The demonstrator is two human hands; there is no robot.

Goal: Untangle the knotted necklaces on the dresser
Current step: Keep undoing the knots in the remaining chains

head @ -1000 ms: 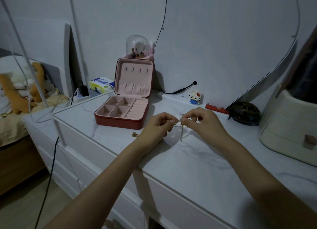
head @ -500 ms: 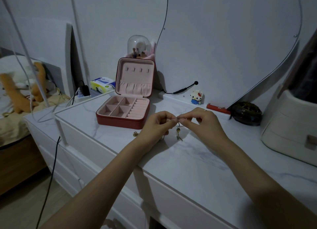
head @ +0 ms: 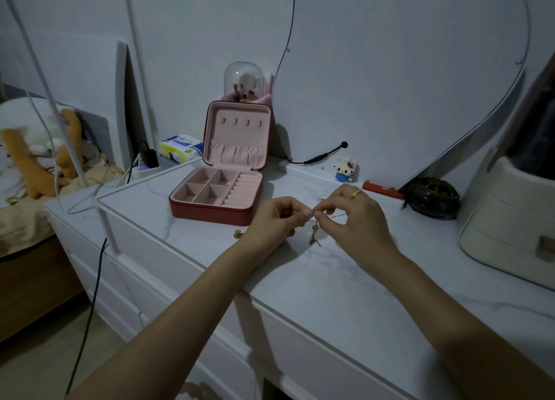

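Two forearms reach over the white marble-patterned bench (head: 345, 282). Left hand (head: 274, 219) and right hand (head: 351, 216) meet fingertip to fingertip just above its surface, each pinching the thin necklace (head: 314, 230), whose knotted end dangles between them (chain detail too fine to resolve). A small charm (head: 238, 235) lies beside the left wrist. Beyond stand an open jewellery box (head: 220, 189), a toy figure (head: 345, 169), a dark bowl (head: 432, 198) and a cream case (head: 510, 216).
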